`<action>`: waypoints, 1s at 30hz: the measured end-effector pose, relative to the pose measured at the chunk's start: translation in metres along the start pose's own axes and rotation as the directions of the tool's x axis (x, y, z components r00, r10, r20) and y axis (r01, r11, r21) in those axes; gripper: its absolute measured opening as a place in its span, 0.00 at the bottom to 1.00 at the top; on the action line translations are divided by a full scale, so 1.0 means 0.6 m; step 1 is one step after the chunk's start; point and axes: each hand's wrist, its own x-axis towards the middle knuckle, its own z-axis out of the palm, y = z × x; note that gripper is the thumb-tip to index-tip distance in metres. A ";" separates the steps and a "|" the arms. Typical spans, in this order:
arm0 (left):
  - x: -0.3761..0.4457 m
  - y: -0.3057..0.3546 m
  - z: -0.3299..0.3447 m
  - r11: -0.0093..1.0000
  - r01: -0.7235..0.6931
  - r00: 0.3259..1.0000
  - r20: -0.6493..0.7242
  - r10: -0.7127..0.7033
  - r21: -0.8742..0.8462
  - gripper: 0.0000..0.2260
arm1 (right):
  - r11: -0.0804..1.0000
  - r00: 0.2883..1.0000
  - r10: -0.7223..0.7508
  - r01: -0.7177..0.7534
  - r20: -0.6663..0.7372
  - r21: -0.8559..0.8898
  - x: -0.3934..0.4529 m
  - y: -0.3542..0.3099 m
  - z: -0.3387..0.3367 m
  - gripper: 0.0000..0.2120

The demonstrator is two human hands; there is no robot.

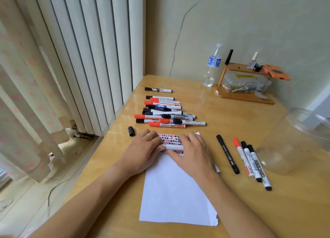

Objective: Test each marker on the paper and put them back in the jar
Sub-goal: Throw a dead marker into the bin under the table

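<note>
Both my hands hold one white marker (174, 147) sideways over the far end of the paper (175, 193). My left hand (142, 151) grips its left end, and my right hand (192, 151) grips its right end. The paper's far strip shows red and black test marks (168, 138). A loose black cap (131, 131) lies left of my left hand. A pile of several red, black and blue markers (166, 112) lies beyond the paper. Several more markers (250, 161) lie to the right, beside the clear plastic jar (294, 141), which lies on its side.
A water bottle (212, 66) and a wooden rack (244, 94) holding a clear box stand at the back right against the wall. A white radiator (89, 59) and a curtain (23, 94) run along the table's left edge.
</note>
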 end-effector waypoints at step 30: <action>-0.001 0.010 -0.011 0.994 -0.064 0.998 -0.023 0.062 -0.093 0.19 | 0.936 0.945 -0.328 0.325 -0.001 0.132 -0.004 -0.023 -0.019 0.12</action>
